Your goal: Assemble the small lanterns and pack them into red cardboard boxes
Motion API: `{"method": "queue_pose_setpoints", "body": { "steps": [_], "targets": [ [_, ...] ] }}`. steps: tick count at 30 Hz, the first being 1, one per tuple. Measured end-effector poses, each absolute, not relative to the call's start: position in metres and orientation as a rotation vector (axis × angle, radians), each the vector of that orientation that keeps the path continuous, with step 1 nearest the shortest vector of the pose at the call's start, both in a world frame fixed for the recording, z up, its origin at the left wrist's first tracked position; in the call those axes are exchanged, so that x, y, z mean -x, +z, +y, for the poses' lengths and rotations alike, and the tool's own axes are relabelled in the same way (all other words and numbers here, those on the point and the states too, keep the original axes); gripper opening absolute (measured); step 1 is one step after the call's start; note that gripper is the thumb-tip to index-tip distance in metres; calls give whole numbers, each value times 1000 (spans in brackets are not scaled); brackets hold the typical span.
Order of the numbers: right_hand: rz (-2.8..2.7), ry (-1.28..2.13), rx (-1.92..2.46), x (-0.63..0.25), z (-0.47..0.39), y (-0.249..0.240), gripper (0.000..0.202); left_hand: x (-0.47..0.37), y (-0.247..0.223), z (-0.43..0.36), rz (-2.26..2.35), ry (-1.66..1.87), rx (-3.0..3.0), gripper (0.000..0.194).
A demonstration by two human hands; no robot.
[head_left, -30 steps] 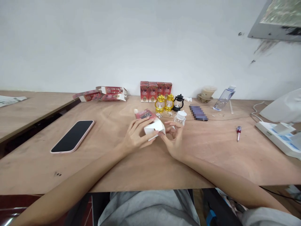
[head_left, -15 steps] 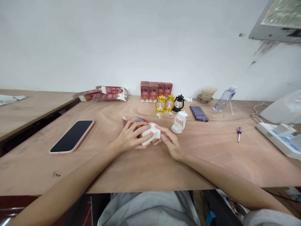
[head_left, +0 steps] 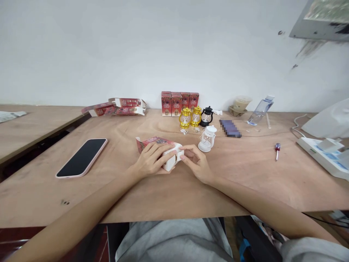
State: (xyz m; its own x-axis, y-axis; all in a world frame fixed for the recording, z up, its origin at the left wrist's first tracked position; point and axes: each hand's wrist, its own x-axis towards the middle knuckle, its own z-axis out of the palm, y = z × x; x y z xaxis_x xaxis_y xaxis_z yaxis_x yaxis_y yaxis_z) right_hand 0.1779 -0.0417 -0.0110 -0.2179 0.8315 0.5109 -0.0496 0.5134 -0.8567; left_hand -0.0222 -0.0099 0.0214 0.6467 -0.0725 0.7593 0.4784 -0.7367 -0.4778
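Note:
A red printed cardboard box (head_left: 158,140) lies tilted between my hands, its white end facing right and a loose flap sticking up at its left end. My left hand (head_left: 152,158) is wrapped around the box from the near left side. At the white end, my right hand (head_left: 197,163) pinches the edge of an end flap between thumb and forefinger. A dark gap shows between the flaps there. Just beyond my right hand stands a small white lantern (head_left: 207,140). Two gold lanterns (head_left: 185,118) and a black lantern (head_left: 206,117) stand behind it.
Closed red boxes (head_left: 171,104) stand by the wall, with flattened boxes (head_left: 120,108) to their left. A pink-cased phone (head_left: 81,158) lies at left. Rightward are another phone (head_left: 230,128), a cup (head_left: 241,104), a bottle (head_left: 260,111), a screwdriver (head_left: 277,150) and a power strip (head_left: 324,158).
My right fingers have pulled back slightly from the box's white end, and a gap between the flaps has widened. The left hand has shifted its grip. The view has moved a little.

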Motion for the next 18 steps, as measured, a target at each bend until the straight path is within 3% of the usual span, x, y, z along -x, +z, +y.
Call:
{"method": "queue_pose_setpoints", "body": {
  "steps": [18],
  "targets": [
    [-1495,1002,697,-174,-47,-9,17,18,19,-14,-331,-1140,2211,42]
  ]
}}
